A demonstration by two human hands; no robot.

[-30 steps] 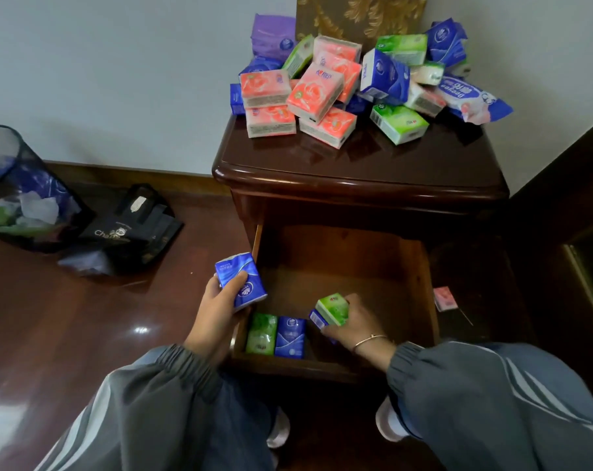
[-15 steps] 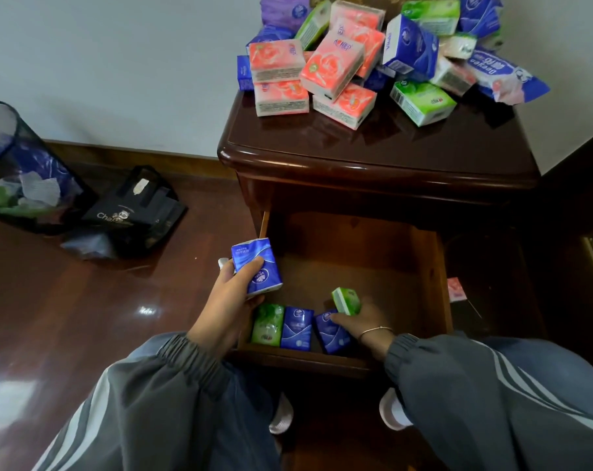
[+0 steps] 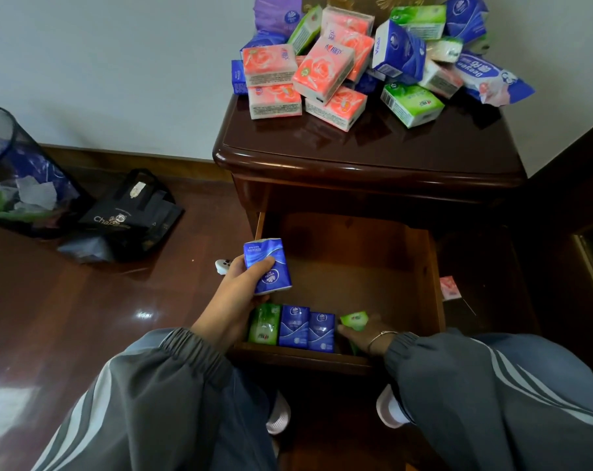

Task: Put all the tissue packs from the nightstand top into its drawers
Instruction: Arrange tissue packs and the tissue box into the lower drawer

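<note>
A dark wood nightstand [image 3: 370, 154] carries a heap of tissue packs [image 3: 325, 68], pink, green, blue and purple, at the back of its top. Its drawer [image 3: 356, 266] stands pulled out below. Along the drawer's front wall stand a green pack [image 3: 264, 323] and two blue packs [image 3: 305, 329] in a row. My left hand [image 3: 237, 294] holds a blue tissue pack [image 3: 267, 266] over the drawer's left edge. My right hand [image 3: 366, 334] grips a green pack [image 3: 354, 321] low in the drawer, right beside the row; its fingers are partly hidden.
A black mesh waste bin [image 3: 13, 175] and a black paper bag [image 3: 128, 215] sit on the shiny wood floor at left. A small pink pack [image 3: 450, 288] lies on the floor right of the drawer. A small white object [image 3: 222, 266] lies by my left hand.
My right hand has set a blue pack into the row and lowered the green pack down next to it. My left hand with its blue pack has drifted slightly toward the drawer.
</note>
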